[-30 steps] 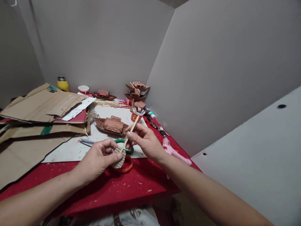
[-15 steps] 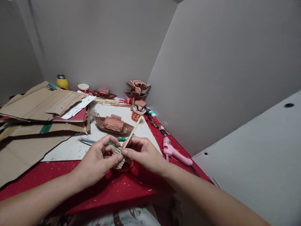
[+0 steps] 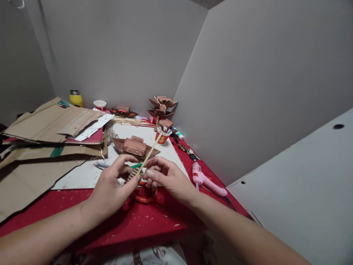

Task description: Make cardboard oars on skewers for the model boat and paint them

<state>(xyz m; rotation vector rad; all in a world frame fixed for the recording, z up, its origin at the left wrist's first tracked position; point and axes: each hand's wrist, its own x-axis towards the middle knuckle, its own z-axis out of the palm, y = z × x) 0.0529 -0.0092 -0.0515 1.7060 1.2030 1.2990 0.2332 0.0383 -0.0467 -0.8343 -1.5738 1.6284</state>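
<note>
Between thumb and fingers, my left hand (image 3: 120, 182) holds a small ridged piece (image 3: 135, 173) with dark and pale stripes. A thin pale stick (image 3: 150, 153) rises from that piece toward the upper right, its lower end at my left thumb. My right hand (image 3: 165, 176) is closed beside the stick, fingertips near the ridged piece; what it pinches, if anything, is too small to make out. Behind the hands lies a brown model boat (image 3: 135, 146) with a ridged roof. Scissors (image 3: 101, 165) are partly hidden behind my left hand.
Cardboard sheets (image 3: 41, 127) are piled at the left. A pink glue gun (image 3: 208, 181) lies at the right on the red cloth (image 3: 110, 217). Farther back stand a red cup (image 3: 163, 137) with tools, stacked model boats (image 3: 162, 106) and a yellow bottle (image 3: 76, 99).
The ridged piece has shifted up and left and turned in my left hand. My right fingers have moved off the stick's lower end. The view has shifted slightly.
</note>
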